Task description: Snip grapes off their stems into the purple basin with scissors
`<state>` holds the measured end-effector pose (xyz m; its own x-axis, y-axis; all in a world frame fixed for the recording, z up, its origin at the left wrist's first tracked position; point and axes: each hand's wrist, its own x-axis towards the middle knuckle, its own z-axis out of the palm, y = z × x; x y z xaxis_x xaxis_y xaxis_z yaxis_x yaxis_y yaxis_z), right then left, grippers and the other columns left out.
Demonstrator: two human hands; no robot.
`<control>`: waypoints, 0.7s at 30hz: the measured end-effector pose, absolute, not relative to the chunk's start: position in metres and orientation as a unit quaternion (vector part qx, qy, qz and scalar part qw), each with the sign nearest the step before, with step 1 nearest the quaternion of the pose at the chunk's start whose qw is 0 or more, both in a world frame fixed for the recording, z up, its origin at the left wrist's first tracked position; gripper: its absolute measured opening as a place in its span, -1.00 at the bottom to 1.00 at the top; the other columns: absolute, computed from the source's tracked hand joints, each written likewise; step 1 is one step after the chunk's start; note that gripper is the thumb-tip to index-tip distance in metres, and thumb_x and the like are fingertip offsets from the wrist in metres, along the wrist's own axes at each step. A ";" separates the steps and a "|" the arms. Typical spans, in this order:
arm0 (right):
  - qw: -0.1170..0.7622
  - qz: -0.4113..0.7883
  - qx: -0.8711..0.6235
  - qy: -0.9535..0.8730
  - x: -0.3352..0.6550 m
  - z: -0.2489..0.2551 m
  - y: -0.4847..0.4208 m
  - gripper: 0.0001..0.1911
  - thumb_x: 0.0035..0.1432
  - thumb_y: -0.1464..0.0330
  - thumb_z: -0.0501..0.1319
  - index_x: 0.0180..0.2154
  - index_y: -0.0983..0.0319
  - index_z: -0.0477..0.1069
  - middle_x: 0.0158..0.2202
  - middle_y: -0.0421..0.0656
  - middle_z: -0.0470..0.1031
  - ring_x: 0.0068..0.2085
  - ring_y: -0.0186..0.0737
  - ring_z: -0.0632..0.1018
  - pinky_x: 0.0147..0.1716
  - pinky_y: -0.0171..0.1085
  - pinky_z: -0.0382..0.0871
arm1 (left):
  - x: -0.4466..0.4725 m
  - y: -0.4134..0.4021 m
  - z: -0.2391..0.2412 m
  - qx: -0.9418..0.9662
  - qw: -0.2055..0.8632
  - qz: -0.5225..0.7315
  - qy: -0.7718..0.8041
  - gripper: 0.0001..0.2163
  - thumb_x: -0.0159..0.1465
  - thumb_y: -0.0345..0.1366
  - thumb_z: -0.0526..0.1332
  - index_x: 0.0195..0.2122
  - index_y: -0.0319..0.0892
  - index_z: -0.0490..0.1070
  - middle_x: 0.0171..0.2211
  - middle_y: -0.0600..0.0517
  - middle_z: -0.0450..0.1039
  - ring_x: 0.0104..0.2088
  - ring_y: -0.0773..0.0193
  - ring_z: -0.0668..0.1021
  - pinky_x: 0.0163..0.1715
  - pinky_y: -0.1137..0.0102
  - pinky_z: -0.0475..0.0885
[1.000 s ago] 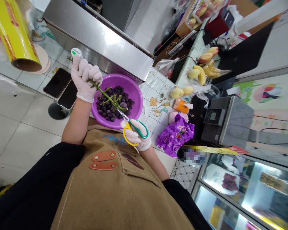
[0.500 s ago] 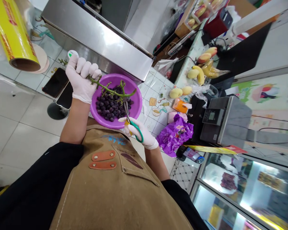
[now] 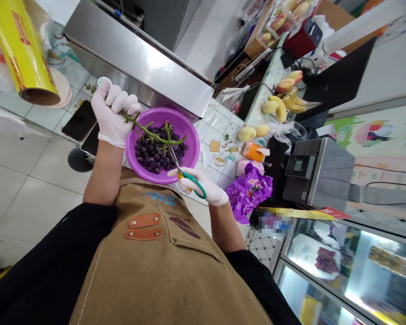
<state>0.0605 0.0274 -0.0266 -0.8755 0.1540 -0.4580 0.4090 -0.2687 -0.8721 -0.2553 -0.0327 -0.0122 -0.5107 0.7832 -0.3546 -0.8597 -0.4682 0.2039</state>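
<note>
My left hand (image 3: 113,110), in a white glove, is closed around the thick end of a green grape stem (image 3: 152,133), holding it over a purple bowl (image 3: 189,131). The stem looks nearly stripped of fruit. Loose dark grapes (image 3: 154,155) fill the bottom of the bowl. My right hand (image 3: 203,186), also gloved, grips scissors (image 3: 186,174) with green and yellow handles, their blades pointing up at the stem over the bowl's near rim.
A steel cabinet (image 3: 138,58) stands behind the bowl. A yellow wrap roll (image 3: 23,49) hangs at upper left above two phones (image 3: 79,126). A purple bag (image 3: 248,192), a scale (image 3: 318,174), mangoes and bananas (image 3: 280,104) lie to the right, a glass display case (image 3: 341,266) below.
The stem rose from hanging down into the grapes to lying nearly level over the bowl. The right hand turned the scissors and shifted slightly right, blades still at the stem.
</note>
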 end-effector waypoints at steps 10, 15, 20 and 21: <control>0.091 -0.772 0.209 0.594 0.053 -0.031 0.031 -0.28 0.32 -0.19 0.34 0.10 0.33 0.50 -0.51 -0.34 0.31 -0.49 -0.38 0.29 -0.45 -0.32 0.17 | -0.252 -0.034 -0.011 -0.093 0.492 0.844 0.190 -0.44 0.65 -0.05 -0.20 -0.52 -0.04 -0.36 -0.73 0.17 -0.27 -0.61 0.32 -0.09 -0.57 0.31 -0.02; 0.076 -0.750 0.258 0.605 0.043 -0.028 0.023 -0.45 0.28 -0.08 0.42 -0.12 0.30 0.53 -0.59 -0.37 0.29 -0.57 -0.42 0.24 -0.54 -0.34 0.11 | -0.250 -0.033 -0.011 -0.092 0.500 0.841 0.186 -0.46 0.64 -0.09 -0.19 -0.52 -0.04 -0.36 -0.73 0.18 -0.25 -0.61 0.35 -0.08 -0.59 0.38 0.01; 0.069 -0.746 0.278 0.601 0.040 -0.025 0.014 -0.54 0.26 -0.02 0.42 -0.27 0.26 0.49 -0.58 -0.35 0.30 -0.56 -0.44 0.23 -0.55 -0.37 0.08 | -0.247 -0.032 -0.010 -0.096 0.494 0.839 0.205 -0.47 0.64 -0.09 -0.19 -0.51 -0.05 -0.36 -0.72 0.17 -0.27 -0.61 0.33 -0.09 -0.60 0.34 0.00; 0.072 -0.746 0.280 0.600 0.040 -0.025 0.012 -0.55 0.25 -0.01 0.42 -0.28 0.26 0.48 -0.59 -0.35 0.30 -0.57 -0.44 0.22 -0.56 -0.38 0.08 | -0.247 -0.031 -0.010 -0.098 0.494 0.838 0.210 -0.47 0.64 -0.09 -0.19 -0.51 -0.05 -0.36 -0.71 0.17 -0.29 -0.61 0.33 -0.09 -0.60 0.34 0.00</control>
<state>0.0400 0.0125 -0.0250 -0.8333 0.2282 -0.5035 0.4428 -0.2698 -0.8551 -0.2471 -0.0313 -0.0098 -0.4931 0.7869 -0.3710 -0.8689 -0.4243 0.2550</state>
